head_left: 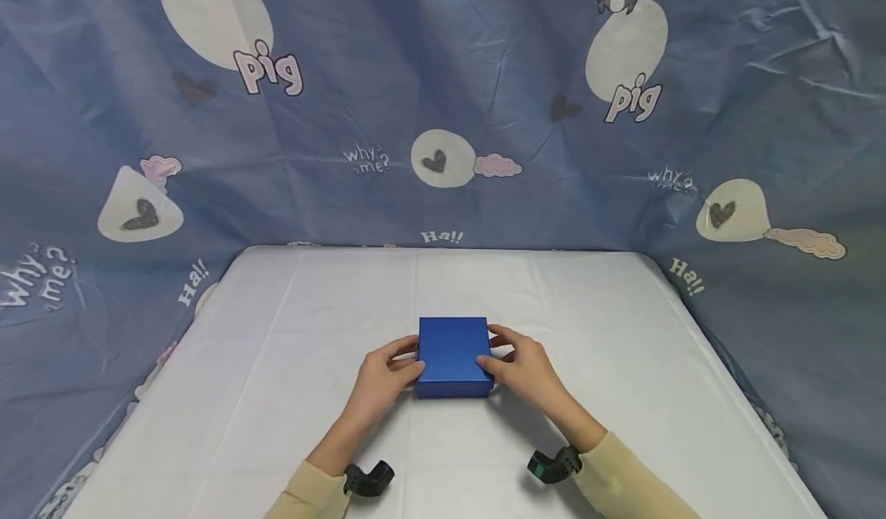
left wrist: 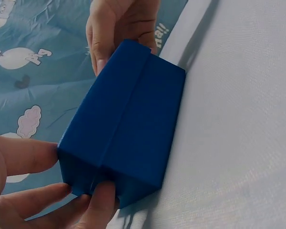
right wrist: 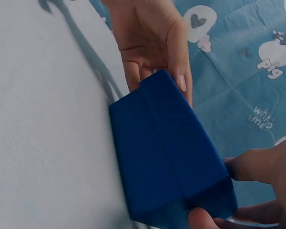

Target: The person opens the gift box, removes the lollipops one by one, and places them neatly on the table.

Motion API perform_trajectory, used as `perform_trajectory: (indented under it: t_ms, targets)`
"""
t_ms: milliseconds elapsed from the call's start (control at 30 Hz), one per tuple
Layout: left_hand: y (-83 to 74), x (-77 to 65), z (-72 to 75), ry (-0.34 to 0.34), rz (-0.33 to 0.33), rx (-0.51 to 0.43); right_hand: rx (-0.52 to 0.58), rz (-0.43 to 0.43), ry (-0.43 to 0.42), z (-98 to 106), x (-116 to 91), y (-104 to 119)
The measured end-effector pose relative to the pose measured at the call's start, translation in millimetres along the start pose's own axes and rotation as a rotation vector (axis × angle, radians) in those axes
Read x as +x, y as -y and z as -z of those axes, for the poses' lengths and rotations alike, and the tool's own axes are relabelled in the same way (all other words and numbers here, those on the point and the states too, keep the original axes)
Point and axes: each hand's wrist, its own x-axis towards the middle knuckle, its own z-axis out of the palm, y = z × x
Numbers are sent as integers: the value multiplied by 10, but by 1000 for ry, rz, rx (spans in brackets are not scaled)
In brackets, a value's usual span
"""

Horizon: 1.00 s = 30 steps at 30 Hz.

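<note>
A blue lidded box (head_left: 453,350) rests on the white cloth, its flat top facing up. My left hand (head_left: 383,371) holds its left side, the thumb near the top edge and fingers spread along the side. From the opposite side my right hand (head_left: 524,367) grips the box, thumb on the near right part of the top and fingers reaching toward the far corner. In the left wrist view a seam between the lid (left wrist: 100,114) and the base (left wrist: 148,124) runs along the near side. The box's inside is hidden.
White cloth (head_left: 311,288) covers the table. Behind and beside it hangs a blue printed curtain (head_left: 332,119) with pigs, hearts and words. Black wrist cameras, one on the left wrist (head_left: 369,479) and one on the right (head_left: 554,465), sit below the beige sleeves' cuffs.
</note>
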Motion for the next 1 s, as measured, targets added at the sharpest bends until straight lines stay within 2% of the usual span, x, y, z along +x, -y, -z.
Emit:
perform_trajectory:
  t_ms: [167,733,1000]
  targets:
    - [9,-3,-4,-6,24,-41,75,-44,11,-6,-2,-29]
    - [-26,-16,-13,-40,43,-65,100,-45,7,12,2,35]
    - [-72,-23,-10,-58,38,-44,100,-39,3,46,-1,80]
